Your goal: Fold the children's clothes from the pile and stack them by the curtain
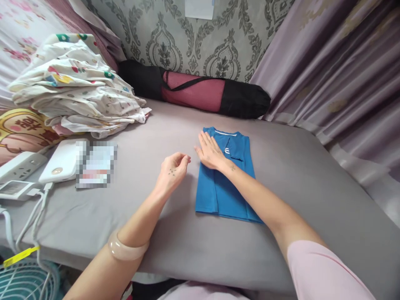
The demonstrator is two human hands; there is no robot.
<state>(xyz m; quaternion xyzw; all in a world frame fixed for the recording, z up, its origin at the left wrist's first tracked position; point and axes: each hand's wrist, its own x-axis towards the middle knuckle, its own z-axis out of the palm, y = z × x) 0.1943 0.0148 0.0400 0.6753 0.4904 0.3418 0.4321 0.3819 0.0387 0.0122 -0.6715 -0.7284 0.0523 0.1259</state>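
Head view. A folded blue shirt (223, 183) lies flat on the grey bed (296, 175), collar toward 12 o'clock, just right of frame centre.

The right hand (210, 151) rests palm down on the shirt's upper left corner, fingers straight and together, pointing to 11 o'clock. Its grip is open and encloses nothing; the flat palm appears to pin the folded layers so they keep their shape.

The left hand (173, 170) hovers just beside the shirt's left edge, at 9 o'clock from the right hand. Its fingers curl loosely inward; the grip is half closed and empty, touching neither shirt nor bed as far as can be seen.

At 10 o'clock sits a stack of printed laundry (75, 87); at 12 o'clock a rolled mat bag (193, 89) lies against the wall.
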